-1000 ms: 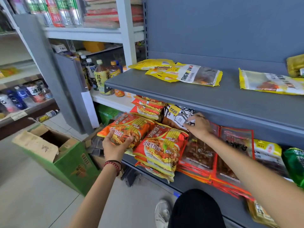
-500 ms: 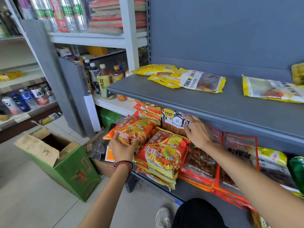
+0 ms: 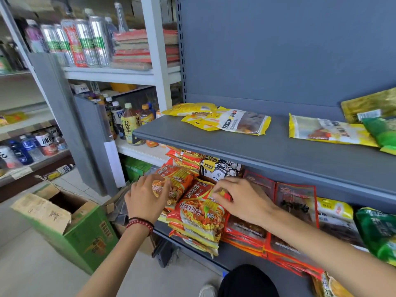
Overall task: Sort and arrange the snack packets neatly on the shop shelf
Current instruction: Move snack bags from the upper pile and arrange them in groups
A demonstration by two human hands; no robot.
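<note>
On the lower shelf lies a stack of red and orange noodle packets. My left hand grips the orange noodle packet at the stack's left end. My right hand pinches the top right corner of the front noodle packet. A black and white packet stands behind. Dark red packets lie to the right of my right hand. Yellow snack packets lie flat on the grey upper shelf.
An open green cardboard box stands on the floor at the left. Drink bottles fill the white shelves at the left. Green and yellow packets sit at the right end of the lower shelf. My knee and shoe are below.
My right hand has come off the black and white packet and down onto the front noodle packet's corner. My left hand has shifted up over the orange packet.
</note>
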